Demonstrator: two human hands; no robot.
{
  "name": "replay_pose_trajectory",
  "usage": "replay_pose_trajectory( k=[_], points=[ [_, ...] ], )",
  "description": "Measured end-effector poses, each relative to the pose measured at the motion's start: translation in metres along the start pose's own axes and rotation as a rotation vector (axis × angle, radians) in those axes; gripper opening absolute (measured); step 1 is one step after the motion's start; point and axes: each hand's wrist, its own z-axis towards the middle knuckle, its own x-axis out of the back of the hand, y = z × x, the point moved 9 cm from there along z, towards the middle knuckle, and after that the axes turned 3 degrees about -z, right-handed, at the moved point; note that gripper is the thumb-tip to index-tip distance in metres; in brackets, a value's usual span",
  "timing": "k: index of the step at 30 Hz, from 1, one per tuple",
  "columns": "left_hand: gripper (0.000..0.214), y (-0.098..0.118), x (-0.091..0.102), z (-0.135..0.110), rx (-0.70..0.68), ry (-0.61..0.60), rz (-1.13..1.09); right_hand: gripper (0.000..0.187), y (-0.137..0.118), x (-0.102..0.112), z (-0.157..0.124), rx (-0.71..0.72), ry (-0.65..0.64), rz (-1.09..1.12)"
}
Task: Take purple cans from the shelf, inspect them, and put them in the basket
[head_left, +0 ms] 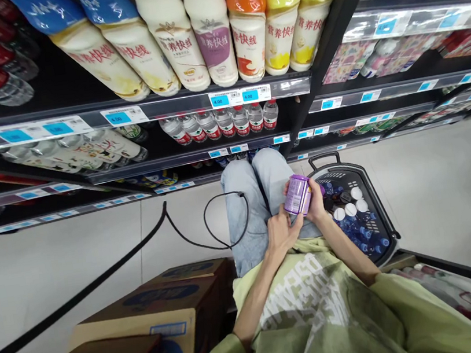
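Note:
A small purple can (297,195) with printed text and a barcode label is held tilted above my lap. My right hand (316,199) wraps round its right side, with fingertips showing at its upper left. At the can's lower end, the bent fingers of my left hand (283,230) grip its edge. Just right of the can is a dark shopping basket (382,202) on the floor. Inside it are several bottles with blue caps (364,232) and several with white lids (350,209).
Ahead, a black shelf (190,102) bears milk-drink bottles (212,42), with small water bottles (224,123) below. Cardboard boxes (149,311) stand at my left. A black cable (113,275) loops beside my knees. A low rack of bottles (457,288) is behind the basket at right.

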Motion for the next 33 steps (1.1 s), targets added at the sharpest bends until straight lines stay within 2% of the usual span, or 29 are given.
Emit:
replay_pose_trajectory(
  k=[20, 29, 33],
  points=[
    [0.031, 0.004, 0.0013, -0.0012, -0.023, 0.033, -0.19, 0.053, -0.0029, -0.0013, -0.0007, -0.021, 0.019, -0.025],
    [0.039, 0.0039, 0.0046, -0.0042, -0.037, 0.134, -0.235, 0.053, -0.0044, -0.0013, 0.0004, 0.01, 0.023, -0.068],
    [0.036, 0.0045, 0.0057, -0.0054, -0.02, 0.133, -0.236, 0.053, -0.0049, -0.0029, -0.0019, 0.038, 0.025, -0.065]
  ],
)
